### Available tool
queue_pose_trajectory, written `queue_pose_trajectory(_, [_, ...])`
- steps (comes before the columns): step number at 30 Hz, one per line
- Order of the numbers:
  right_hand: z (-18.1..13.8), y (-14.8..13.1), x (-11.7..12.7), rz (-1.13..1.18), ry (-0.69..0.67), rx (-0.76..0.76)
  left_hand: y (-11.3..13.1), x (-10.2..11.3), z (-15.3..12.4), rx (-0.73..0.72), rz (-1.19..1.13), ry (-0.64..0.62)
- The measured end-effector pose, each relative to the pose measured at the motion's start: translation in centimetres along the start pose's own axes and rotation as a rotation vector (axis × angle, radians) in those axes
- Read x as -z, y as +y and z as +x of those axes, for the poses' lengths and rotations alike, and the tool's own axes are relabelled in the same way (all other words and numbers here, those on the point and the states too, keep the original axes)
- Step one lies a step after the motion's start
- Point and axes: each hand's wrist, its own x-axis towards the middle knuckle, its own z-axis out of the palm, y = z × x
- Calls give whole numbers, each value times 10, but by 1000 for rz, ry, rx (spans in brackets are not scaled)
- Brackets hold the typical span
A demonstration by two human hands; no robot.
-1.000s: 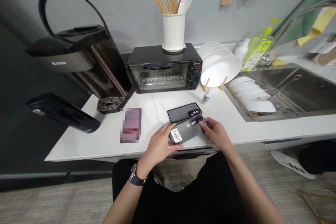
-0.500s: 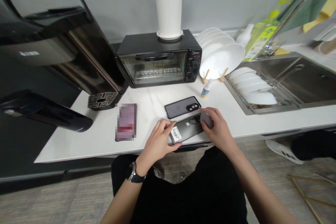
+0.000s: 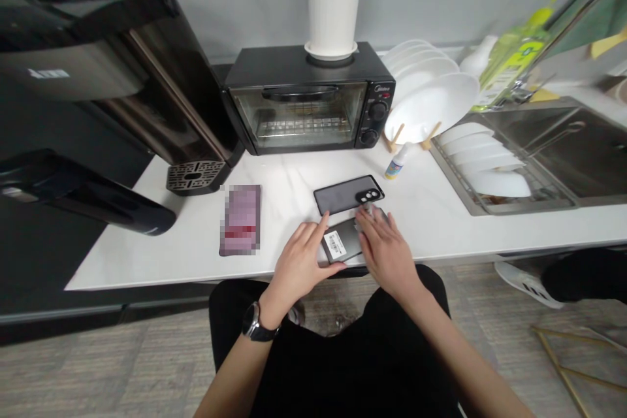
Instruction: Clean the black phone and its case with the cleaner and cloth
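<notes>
A grey phone [image 3: 343,243] lies face down near the counter's front edge, with a white barcode sticker on its back. My left hand [image 3: 298,264] pinches its left end, thumb at the near edge and index finger on the far edge. My right hand [image 3: 386,251] lies flat over the phone's right half with its fingers stretched out, hiding the camera end. A black phone case [image 3: 349,194] lies just behind the phone, apart from both hands. A watch is on my left wrist.
A purple flat object [image 3: 240,219] lies left of the phone. Behind stand a black toaster oven [image 3: 304,104] with a white utensil holder [image 3: 334,6], a black water dispenser [image 3: 122,78], plates on a rack [image 3: 431,101], a small bottle [image 3: 396,166] and a sink [image 3: 553,150].
My right hand left the phone's camera end and now lies flat across its right half. My left hand keeps hold of the left end. The view tilted down slightly.
</notes>
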Motion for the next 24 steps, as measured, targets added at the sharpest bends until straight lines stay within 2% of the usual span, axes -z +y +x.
queue_pose_trajectory(3, [2, -33, -7, 85, -90, 125, 1, 1, -1, 0, 9, 6])
queue_pose_trajectory(6, [-13, -42, -4, 107, -133, 219, 2, 2, -1, 2, 13, 19])
queue_pose_trajectory(9, [-37, -19, 8, 86, -159, 263, 1, 3, -2, -12, 0, 34])
queue_pose_trajectory(13, [-47, 30, 23, -58, -50, 56, 1, 4, -1, -12, -11, 40])
queue_pose_trajectory(16, [-30, 39, 21, -99, 4, -39, 1, 4, -1, -2, -9, 35])
queue_pose_trajectory(18, [-14, 23, 12, -70, 6, -38, 2, 4, -1, 2, -9, 35])
queue_pose_trajectory(20, [-3, -6, 1, -4, -19, 11, 1, 3, -2, 0, -5, 37])
queue_pose_trajectory(24, [-4, -63, -13, 86, -53, 69, 0, 2, -4, 4, 27, 69])
